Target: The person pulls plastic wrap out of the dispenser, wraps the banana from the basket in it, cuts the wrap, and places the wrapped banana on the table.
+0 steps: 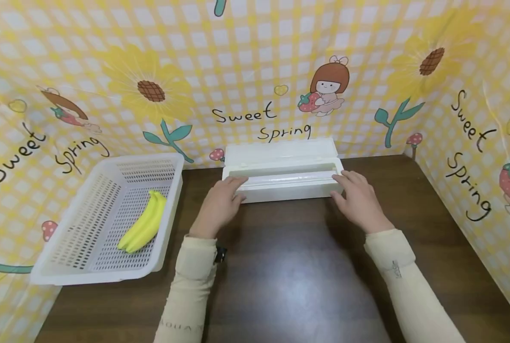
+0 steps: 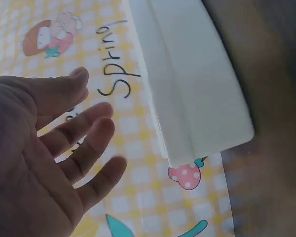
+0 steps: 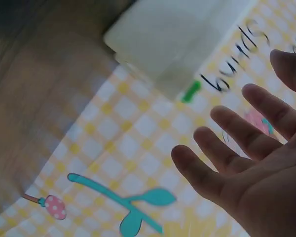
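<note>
Two arms in cream sleeves (image 1: 190, 290) reach across a dark wooden table (image 1: 280, 286) whose surface catches a bright patch of light, with a small black object (image 1: 221, 254) showing at the left cuff. To the left, a white plastic basket (image 1: 158, 233) with slotted walls holds two yellow bananas (image 1: 145, 224), lying side by side near its right wall. Farther out, the person's left hand (image 1: 219, 205) and right hand (image 1: 360, 197) frame the two ends of a long white box (image 1: 287, 191), fingers spread and loosely bent in the wrist views, neither hand closed; whether the fingertips touch the box is hard to tell from these angles. The box sits at the table's far side, in front of the fabric, its length running left to right. Inside, a pale, glossy strip (image 1: 289, 178) stretches along most of that length. Behind it, the lid (image 1: 280, 152) stands open along the back edge. Beyond, a yellow-and-white checked cloth (image 1: 246, 57) carries sunflowers, strawberries, cartoon girls and the words "Sweet Spring."
</note>
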`<action>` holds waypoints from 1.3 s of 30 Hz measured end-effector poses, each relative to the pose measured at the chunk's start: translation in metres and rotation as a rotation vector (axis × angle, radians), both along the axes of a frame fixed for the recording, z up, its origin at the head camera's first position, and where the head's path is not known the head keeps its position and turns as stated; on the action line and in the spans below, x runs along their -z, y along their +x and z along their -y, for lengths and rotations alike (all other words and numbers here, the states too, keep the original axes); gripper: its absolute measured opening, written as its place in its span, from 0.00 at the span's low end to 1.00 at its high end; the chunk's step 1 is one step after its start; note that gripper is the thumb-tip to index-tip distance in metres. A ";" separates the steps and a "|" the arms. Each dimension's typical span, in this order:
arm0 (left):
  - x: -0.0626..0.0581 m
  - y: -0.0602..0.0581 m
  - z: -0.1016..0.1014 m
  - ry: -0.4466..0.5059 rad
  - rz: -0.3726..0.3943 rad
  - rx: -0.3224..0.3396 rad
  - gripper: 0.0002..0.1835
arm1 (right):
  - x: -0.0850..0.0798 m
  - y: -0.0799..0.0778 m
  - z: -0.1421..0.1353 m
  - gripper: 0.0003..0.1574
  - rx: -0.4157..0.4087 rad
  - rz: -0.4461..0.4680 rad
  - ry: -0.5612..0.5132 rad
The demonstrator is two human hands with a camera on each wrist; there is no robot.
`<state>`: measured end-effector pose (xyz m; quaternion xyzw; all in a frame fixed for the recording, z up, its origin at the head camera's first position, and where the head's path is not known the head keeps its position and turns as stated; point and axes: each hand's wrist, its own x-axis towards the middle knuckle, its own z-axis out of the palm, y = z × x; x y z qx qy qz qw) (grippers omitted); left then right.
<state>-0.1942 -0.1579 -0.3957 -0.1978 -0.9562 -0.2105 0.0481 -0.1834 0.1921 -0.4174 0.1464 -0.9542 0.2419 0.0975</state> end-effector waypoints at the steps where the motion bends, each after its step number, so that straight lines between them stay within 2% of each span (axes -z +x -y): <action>1: -0.002 -0.007 0.001 -0.003 0.025 0.001 0.24 | 0.002 -0.006 0.000 0.27 -0.012 0.008 0.020; 5: -0.005 -0.033 0.005 -0.057 0.121 0.002 0.23 | 0.007 -0.030 0.002 0.28 -0.064 0.034 0.096; 8: -0.003 -0.047 0.005 -0.133 0.149 0.005 0.22 | 0.010 -0.042 0.004 0.29 -0.082 0.044 0.138; 15: 0.007 -0.064 0.002 -0.251 0.103 0.015 0.18 | 0.007 -0.051 0.001 0.25 -0.133 0.014 0.206; 20: 0.009 -0.069 0.004 -0.283 0.077 0.014 0.10 | 0.007 -0.055 0.000 0.18 -0.205 -0.016 0.248; 24: 0.013 -0.073 0.007 -0.240 0.073 -0.009 0.04 | 0.007 -0.058 -0.003 0.14 -0.221 -0.020 0.241; 30: 0.018 -0.077 0.011 -0.061 0.017 -0.025 0.05 | 0.006 -0.067 -0.010 0.14 -0.207 0.030 0.144; 35: 0.021 -0.077 0.011 0.097 0.072 -0.048 0.06 | 0.006 -0.071 -0.014 0.11 -0.178 0.092 0.072; 39: 0.025 -0.078 0.009 0.147 0.080 -0.090 0.07 | 0.006 -0.073 -0.017 0.08 -0.157 0.086 0.057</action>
